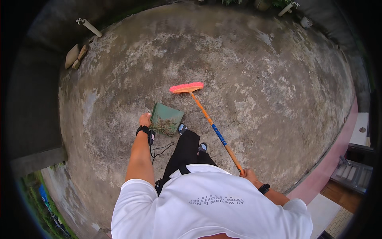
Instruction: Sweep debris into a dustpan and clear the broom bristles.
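Observation:
My left hand (145,119) is closed at the left side of a green dustpan (169,112), partly hiding that edge. Dry grass and plant debris (165,125) lie in the pan, mostly toward its near side. My right hand (250,177) is wrapped round the top end of an orange broom handle (205,113) with a blue-wrapped section. The handle slants away to the left. The pink-bristled broom head (186,87) is beyond the dustpan, apart from it. A small dark device (151,137) is beside my left wrist, with a black cord (163,149) trailing near it.
Stained concrete floor (246,79) spreads around me. Stones (72,56) and a pale pipe (89,28) are at the far left. Another pipe (288,8) stands at the far right. A pink ledge (328,159) and a metal rack (352,175) lie to the right.

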`<state>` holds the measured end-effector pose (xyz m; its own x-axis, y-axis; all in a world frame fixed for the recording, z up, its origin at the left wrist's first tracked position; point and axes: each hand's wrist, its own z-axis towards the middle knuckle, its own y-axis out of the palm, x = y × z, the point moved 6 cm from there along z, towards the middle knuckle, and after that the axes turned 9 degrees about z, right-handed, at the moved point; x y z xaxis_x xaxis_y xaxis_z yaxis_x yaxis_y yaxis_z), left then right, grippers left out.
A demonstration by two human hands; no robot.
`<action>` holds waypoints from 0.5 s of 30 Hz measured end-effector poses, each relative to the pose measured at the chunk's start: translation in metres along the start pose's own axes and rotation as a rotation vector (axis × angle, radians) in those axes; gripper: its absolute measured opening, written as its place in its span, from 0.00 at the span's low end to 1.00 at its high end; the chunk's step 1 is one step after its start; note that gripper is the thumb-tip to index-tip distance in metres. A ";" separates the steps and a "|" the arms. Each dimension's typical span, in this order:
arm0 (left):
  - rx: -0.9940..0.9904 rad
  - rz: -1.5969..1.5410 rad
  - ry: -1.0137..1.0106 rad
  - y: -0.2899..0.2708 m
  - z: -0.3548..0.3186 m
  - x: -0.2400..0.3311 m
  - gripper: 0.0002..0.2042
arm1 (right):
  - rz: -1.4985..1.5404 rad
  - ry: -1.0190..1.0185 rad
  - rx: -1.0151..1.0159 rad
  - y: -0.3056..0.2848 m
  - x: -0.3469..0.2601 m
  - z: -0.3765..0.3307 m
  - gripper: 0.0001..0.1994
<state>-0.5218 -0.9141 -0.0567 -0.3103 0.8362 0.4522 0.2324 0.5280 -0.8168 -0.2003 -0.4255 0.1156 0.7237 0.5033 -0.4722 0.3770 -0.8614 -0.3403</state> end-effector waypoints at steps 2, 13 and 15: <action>0.093 0.043 0.062 -0.006 -0.010 -0.025 0.15 | 0.048 -0.005 -0.018 0.000 0.000 -0.014 0.08; -0.059 0.061 -0.028 -0.043 -0.103 0.005 0.17 | 0.034 0.015 0.143 -0.048 -0.017 0.107 0.08; -0.049 0.030 -0.030 -0.046 -0.112 0.002 0.16 | -0.044 0.060 0.106 -0.044 -0.017 0.109 0.09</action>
<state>-0.4297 -0.9200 0.0221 -0.3298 0.8471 0.4167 0.2865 0.5104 -0.8108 -0.2921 -0.3884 0.0501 0.7424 0.5325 -0.4065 0.3480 -0.8250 -0.4452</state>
